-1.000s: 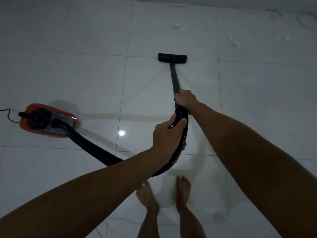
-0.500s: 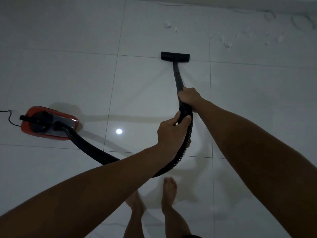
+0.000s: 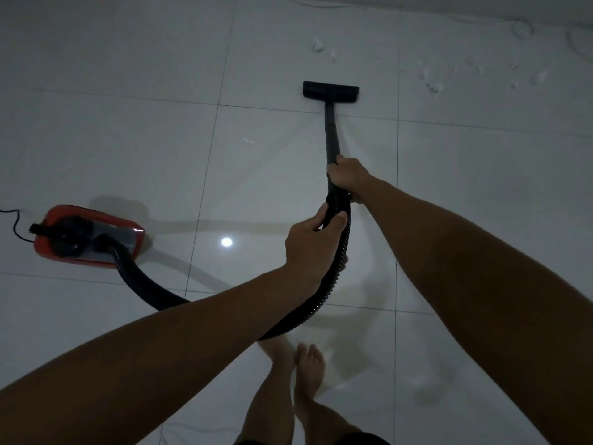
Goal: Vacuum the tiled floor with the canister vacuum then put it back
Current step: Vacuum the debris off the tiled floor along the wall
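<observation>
A red canister vacuum [image 3: 86, 234] sits on the white tiled floor [image 3: 128, 139] at the left. Its black ribbed hose [image 3: 144, 284] curves under my left forearm up to my hands. My left hand [image 3: 309, 245] is shut around the hose just below the wand. My right hand [image 3: 348, 176] grips the black wand [image 3: 332, 133] farther up. The flat black floor nozzle [image 3: 330, 90] rests on the tiles ahead of me. White scraps of debris [image 3: 317, 46] lie just beyond the nozzle, with more debris [image 3: 433, 88] to its right.
A black power cord [image 3: 14, 224] trails off the left edge from the canister. My bare feet [image 3: 308, 370] stand at the bottom centre. A wall base with a thin cable [image 3: 519, 27] runs along the top right.
The nozzle has slid forward across the tile joint toward the scraps. My feet have stepped forward, one in front of the other. Both hands keep their grip.
</observation>
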